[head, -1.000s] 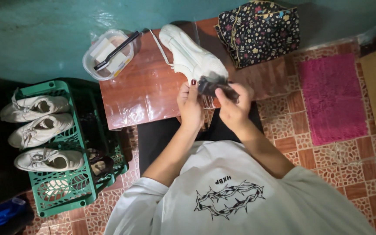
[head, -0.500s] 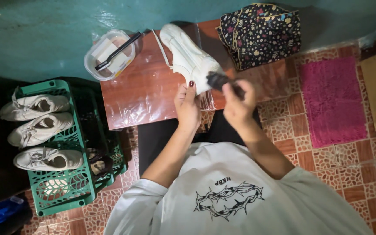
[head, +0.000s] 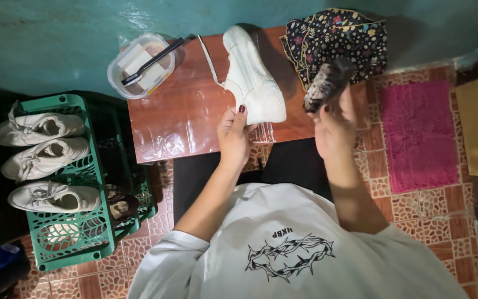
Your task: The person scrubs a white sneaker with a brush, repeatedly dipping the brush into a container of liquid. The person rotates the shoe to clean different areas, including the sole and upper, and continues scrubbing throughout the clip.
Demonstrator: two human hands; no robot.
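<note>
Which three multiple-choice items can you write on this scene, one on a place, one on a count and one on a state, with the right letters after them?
1. Where does the white shoe nearest the hands lie?
A. on the brown table
B. in the green crate
C. on the pink mat

2. How many white shoes lie on the green crate?
A. one
B. three
C. five

3. What is the right hand doing?
A. resting flat on the floor
B. holding a dark brush raised
C. gripping the floral bag

Key: 1 A, the shoe rests on the plastic-covered table top. 2 B, three shoes lie side by side on the crate. 3 B, the fingers close on the brush, lifted beside the shoe, while the left hand touches the shoe's end.
</note>
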